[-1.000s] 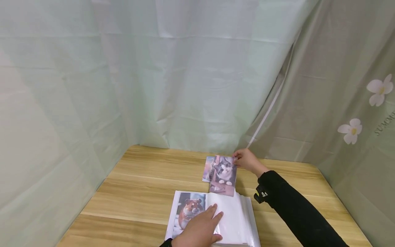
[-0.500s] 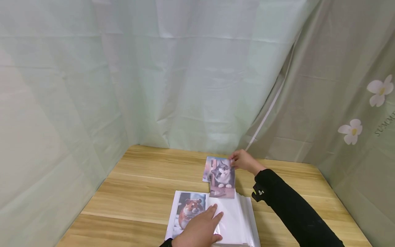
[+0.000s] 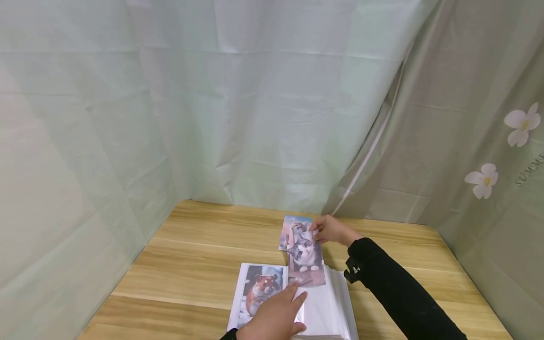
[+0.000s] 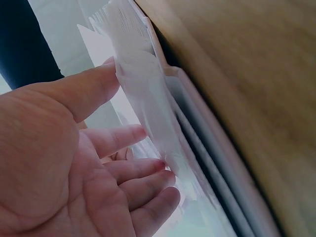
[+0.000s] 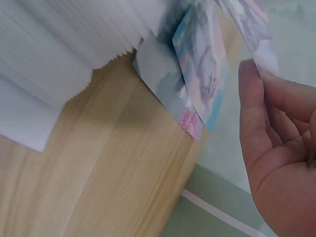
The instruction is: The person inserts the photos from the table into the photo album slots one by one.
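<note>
In the head view, my right hand [image 3: 335,230] pinches the top right corner of a grey-and-white cat photo [image 3: 305,259]. The photo's lower part overlaps the right page of an open photo album [image 3: 320,311]; I cannot tell whether it is inside the clear pocket. My left hand [image 3: 272,315] rests on the album near the fold, its fingers extended. A hamster photo [image 3: 264,292] fills the left page. From the left wrist, the left hand [image 4: 103,163] touches the edge of the stacked pages [image 4: 143,84]. The right wrist view has thumb and finger on the photo [image 5: 256,37].
Behind the album, a kitten photo [image 3: 287,232] lies on the wooden table [image 3: 204,259], partly covered by the held photo. The right wrist view shows another photo [image 5: 160,81] beneath it. Curtains [image 3: 263,118] hang along the table's back and sides.
My right hand has brought the cat photo toward me, further over the right page, uncovering more of the kitten photo behind. My left hand has stayed in place.
</note>
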Demonstrator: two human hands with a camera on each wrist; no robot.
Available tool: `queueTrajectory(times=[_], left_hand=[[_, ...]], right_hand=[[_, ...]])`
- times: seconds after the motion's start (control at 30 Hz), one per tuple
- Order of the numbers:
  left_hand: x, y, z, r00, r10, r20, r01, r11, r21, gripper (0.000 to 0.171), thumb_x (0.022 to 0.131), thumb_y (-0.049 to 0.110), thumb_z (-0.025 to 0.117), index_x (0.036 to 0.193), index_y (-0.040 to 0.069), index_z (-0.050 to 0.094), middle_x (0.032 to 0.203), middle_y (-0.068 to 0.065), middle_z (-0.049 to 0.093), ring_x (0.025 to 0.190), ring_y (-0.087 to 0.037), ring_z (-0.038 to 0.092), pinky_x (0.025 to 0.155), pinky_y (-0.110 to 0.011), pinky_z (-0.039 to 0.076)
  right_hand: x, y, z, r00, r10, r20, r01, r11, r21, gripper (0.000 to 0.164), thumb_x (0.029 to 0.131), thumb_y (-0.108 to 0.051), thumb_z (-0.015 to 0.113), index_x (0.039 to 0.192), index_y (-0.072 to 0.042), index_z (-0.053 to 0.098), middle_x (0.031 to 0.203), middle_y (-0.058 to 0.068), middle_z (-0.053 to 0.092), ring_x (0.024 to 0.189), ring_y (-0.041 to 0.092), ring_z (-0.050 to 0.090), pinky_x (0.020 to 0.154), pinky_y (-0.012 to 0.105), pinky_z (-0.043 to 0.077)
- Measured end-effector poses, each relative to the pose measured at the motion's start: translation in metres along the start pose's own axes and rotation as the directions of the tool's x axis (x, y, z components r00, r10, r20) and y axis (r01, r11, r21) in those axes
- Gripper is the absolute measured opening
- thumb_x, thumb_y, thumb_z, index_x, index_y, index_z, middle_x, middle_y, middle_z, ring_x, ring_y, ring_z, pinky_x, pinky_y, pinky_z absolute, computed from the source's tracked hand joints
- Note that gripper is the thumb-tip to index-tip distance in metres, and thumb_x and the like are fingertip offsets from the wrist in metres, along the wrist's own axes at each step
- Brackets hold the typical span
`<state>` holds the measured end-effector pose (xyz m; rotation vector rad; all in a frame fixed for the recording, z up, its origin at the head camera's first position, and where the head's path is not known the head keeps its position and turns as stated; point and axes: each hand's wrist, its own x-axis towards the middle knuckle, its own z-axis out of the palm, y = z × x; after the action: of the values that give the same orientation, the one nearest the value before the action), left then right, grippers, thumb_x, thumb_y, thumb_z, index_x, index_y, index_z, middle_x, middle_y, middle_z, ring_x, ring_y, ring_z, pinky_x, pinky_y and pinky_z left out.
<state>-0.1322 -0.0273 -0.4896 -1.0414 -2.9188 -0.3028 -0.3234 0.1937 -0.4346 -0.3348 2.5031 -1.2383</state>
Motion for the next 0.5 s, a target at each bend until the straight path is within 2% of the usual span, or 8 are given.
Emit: queueTrajectory(times=[0.23,0.5], left_hand=[[0.001,0.000,0.000,0.999,-0.021,0.025,0.022,0.999,-0.049,0.070,0.085,0.050,0.074,0.142,0.014,0.056,0.149,-0.013,0.050,0.126,-0.024,0.057,0.091,-0.033,0.055],[0.002,0.000,0.001,0.999,-0.032,0.021,0.034,0.997,-0.064,0.071,0.083,0.050,0.076,0.142,0.015,0.057,0.149,-0.012,0.050,0.124,-0.024,0.059,0.090,-0.033,0.055]], right_hand=[[-0.008,0.006,0.006,0.999,-0.005,0.041,0.004,0.999,0.033,0.011,0.085,0.014,0.068,0.094,0.008,0.068,0.084,0.009,0.064,0.072,0.014,0.060,0.071,0.037,0.061],[-0.016,0.013,0.010,0.998,-0.026,0.054,0.022,0.998,0.064,0.013,0.084,0.015,0.069,0.095,0.010,0.066,0.089,0.011,0.068,0.071,0.014,0.061,0.075,0.045,0.060]])
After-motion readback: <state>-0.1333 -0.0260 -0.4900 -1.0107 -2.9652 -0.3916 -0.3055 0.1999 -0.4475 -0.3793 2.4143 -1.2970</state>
